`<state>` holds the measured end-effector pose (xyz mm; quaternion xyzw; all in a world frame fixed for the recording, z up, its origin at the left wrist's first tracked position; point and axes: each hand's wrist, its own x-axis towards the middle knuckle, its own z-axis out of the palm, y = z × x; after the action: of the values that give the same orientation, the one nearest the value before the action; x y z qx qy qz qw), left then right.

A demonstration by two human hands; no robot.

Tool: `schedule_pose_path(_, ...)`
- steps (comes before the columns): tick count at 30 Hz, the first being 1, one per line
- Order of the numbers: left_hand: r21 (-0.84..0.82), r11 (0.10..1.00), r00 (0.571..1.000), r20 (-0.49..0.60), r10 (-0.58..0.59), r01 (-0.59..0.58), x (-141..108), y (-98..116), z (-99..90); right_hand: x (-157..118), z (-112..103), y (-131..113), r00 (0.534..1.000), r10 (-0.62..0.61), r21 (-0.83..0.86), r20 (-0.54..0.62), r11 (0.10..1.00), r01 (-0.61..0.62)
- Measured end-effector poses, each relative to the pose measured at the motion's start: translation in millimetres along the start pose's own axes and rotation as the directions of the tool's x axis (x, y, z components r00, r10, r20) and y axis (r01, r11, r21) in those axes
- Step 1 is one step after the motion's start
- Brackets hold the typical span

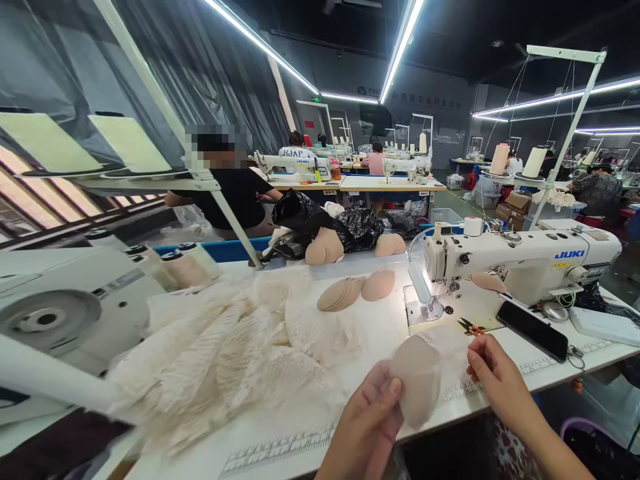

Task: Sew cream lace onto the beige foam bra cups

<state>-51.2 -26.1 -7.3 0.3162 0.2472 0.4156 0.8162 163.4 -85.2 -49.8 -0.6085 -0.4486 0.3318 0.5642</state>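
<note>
A: Left hand [373,415], grip clamped on a smooth beige oval fabric cup [420,383], just this side of the white metal sewing machine [520,248]! And the right hand [500,379]?

B: Fingertips pinched together, seemingly on the thin, sheer off-white cloth [453,352] that touches the cup. Lose that pinch and the cloth could slide or crease.

A: Danger close by: small black-bladed scissors with red handles [472,327], right at those right fingers, before the machine. A careless sweep might snag the sheer stuff!

B: And the flat black glass-fronted phone [533,330], in front of the machine's body, could get elbowed.

A: Edges now! The white counter [385,323] ends just below the cup, on the machine's near side; anything dropped there may go over.

B: Room? A bare strip opens left of the machine, hemmed in by stacked beige cups [341,295] and, farther left, the gauzy cream ruffled fabric heap [220,367].
</note>
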Motion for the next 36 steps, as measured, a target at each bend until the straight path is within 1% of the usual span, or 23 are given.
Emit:
schedule_pose_path(2, -0.056, 0.998, 1.000, 0.008, -0.010, 0.010, 1, -1, -2.4, -7, 5, 1, 0.989, 0.108, 0.225, 0.098, 0.966, -0.128)
schedule_pose_path(3, -0.073, 0.997, 1.000, 0.016, -0.026, 0.027, 2, -4, -3.5, -12, 10, -2, 0.978, 0.134, 0.317, 0.160, 0.931, -0.179)
schedule_pose_path(4, -0.084, 0.995, 0.998, 0.024, -0.050, 0.052, 3, -8, -4.6, -16, 16, -8, 0.969, 0.145, 0.396, 0.198, 0.893, -0.214)
schedule_pose_path(5, -0.088, 0.993, 0.997, 0.032, -0.076, 0.079, 4, -12, -5.3, -20, 23, -15, 0.969, 0.150, 0.465, 0.196, 0.856, -0.226)
schedule_pose_path(6, -0.085, 0.991, 0.994, 0.042, -0.098, 0.101, 5, -16, -5.7, -22, 29, -22, 0.974, 0.158, 0.522, 0.161, 0.824, -0.220)
schedule_pose_path(8, -0.057, 0.992, 0.991, 0.066, -0.113, 0.117, 9, -21, -4.6, -22, 38, -34, 0.982, 0.180, 0.587, 0.059, 0.789, -0.180)
schedule_pose_path(10, 0.008, 0.996, 0.993, 0.069, -0.093, 0.092, 14, -20, -0.3, -19, 43, -39, 0.983, 0.183, 0.600, 0.003, 0.786, -0.148)
schedule_pose_path(13, 0.121, 0.993, 1.000, 0.001, 0.005, -0.005, 21, -12, 11.8, -17, 45, -35, 0.988, 0.151, 0.590, -0.005, 0.799, -0.119)
schedule_pose_path(15, 0.136, 0.989, 0.997, -0.047, 0.068, -0.061, 24, -8, 20.5, -16, 43, -28, 0.988, 0.152, 0.587, -0.014, 0.801, -0.115)
schedule_pose_path(16, 0.119, 0.990, 0.995, -0.064, 0.077, -0.069, 25, -7, 23.9, -16, 42, -24, 0.987, 0.162, 0.588, -0.019, 0.800, -0.120)
schedule_pose_path(20, -0.011, 1.000, 0.994, -0.108, 0.022, -0.023, 24, -9, 29.1, -15, 37, -14, 0.981, 0.193, 0.606, 0.012, 0.779, -0.160)
schedule_pose_path(24, -0.110, 0.994, 0.996, -0.084, -0.036, 0.026, 21, -10, 29.0, -15, 36, -9, 0.977, 0.210, 0.614, 0.039, 0.766, -0.189)
schedule_pose_path(26, -0.095, 0.995, 0.997, -0.070, -0.036, 0.030, 21, -9, 29.8, -15, 36, -9, 0.976, 0.216, 0.615, 0.028, 0.766, -0.187)
schedule_pose_path(29, 0.000, 1.000, 0.998, -0.055, -0.009, 0.009, 23, -9, 30.6, -14, 36, -8, 0.977, 0.215, 0.622, 0.005, 0.764, -0.172)
schedule_pose_path(32, 0.089, 0.996, 0.997, -0.075, 0.016, -0.009, 24, -10, 30.6, -13, 35, -9, 0.978, 0.210, 0.628, 0.003, 0.761, -0.166)
schedule_pose_path(36, 0.094, 0.995, 0.996, -0.085, 0.033, -0.025, 23, -11, 34.1, -10, 30, -10, 0.979, 0.202, 0.608, 0.018, 0.775, -0.171)
